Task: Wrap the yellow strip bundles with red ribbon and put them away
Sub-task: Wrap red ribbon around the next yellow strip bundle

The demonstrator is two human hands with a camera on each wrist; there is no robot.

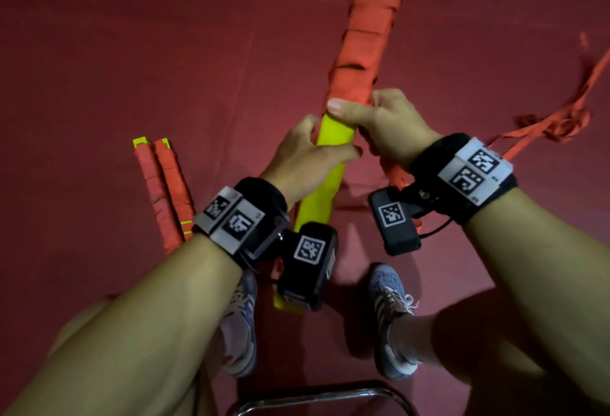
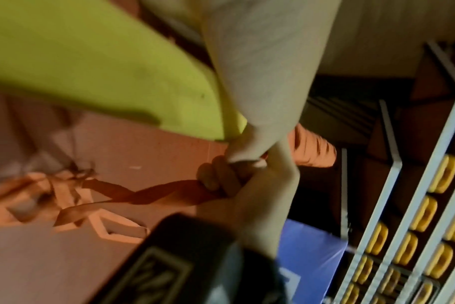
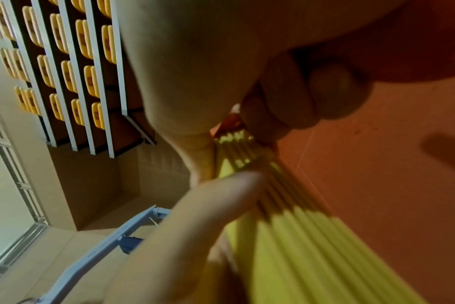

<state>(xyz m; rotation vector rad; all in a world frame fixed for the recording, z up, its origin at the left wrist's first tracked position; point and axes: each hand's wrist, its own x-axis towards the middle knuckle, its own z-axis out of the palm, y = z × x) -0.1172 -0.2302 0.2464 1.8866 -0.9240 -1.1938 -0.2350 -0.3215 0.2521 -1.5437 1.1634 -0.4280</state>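
Left hand, right hand gripping yellow strip bundle, long axis pointing away

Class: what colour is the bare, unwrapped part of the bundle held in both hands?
Bright yellow; the bundle shows it best in the head view.

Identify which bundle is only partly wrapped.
The long yellow strip bundle in the left hand and right hand: near half bare; the two floor bundles are ribbon-covered.
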